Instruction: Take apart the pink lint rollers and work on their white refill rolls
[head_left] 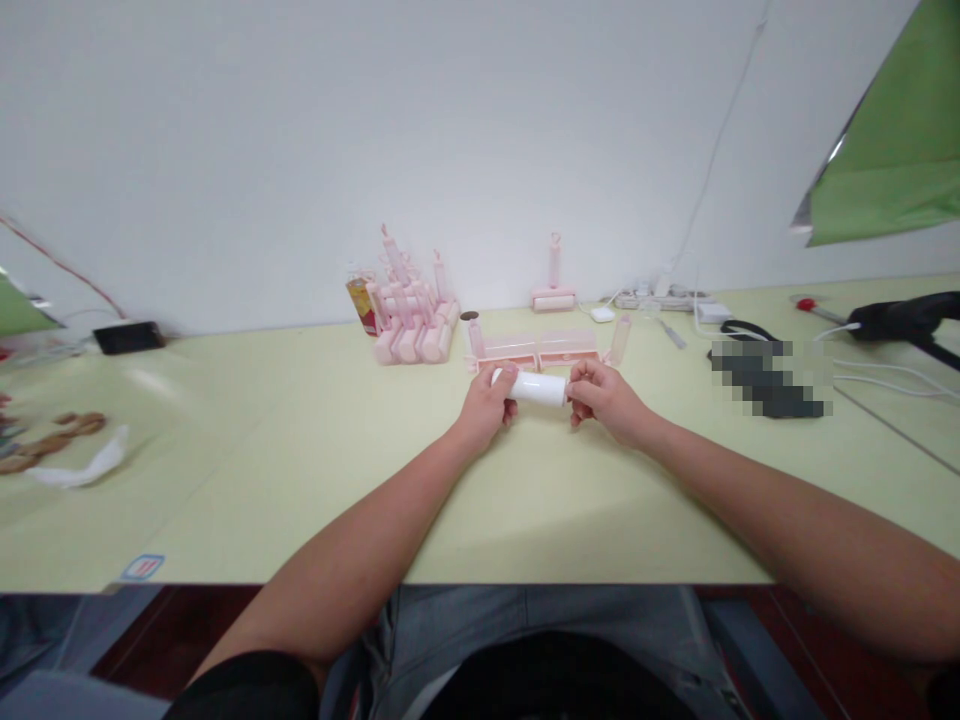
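A white lint roller refill [538, 388] lies level between my hands, just above the table. My left hand [485, 405] is wrapped round its left end, thumb on top. At the right end, the fingers of my right hand [604, 402] are pinched against the roll's edge; whether they grip the core or a sheet edge is too small to tell. Right behind the roll lie two open pink lint roller covers [568, 345] with pink handles [621, 338] at the sides.
Several pink lint rollers [412, 325] are stacked at the back left by a yellow can [362, 303]. One lint roller [553, 290] stands by the wall. A power strip [664, 298], cables and a black object [765, 380] lie to the right. A black phone-like box [129, 337] is far left.
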